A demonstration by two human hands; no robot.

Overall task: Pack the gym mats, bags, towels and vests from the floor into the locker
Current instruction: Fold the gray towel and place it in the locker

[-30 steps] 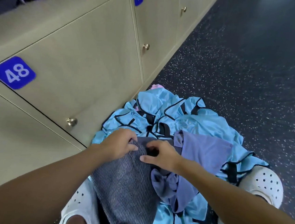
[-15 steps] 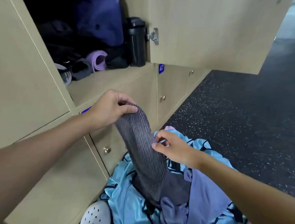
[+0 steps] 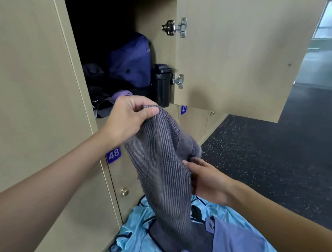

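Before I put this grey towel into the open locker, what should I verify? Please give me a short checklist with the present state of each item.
1. Locker door open: ok.
2. Left hand has a grip on the top edge of the towel: ok.
3. Right hand holds the middle of the towel: ok.
4. Towel lifted free of the vests: not ok, its lower end lies on them.
5. Room on the shelf beside the bag and bottle: cannot tell, the inside is dark.

Head view, close, facing forward-down: hands [image 3: 169,152] before open locker [image 3: 114,61].
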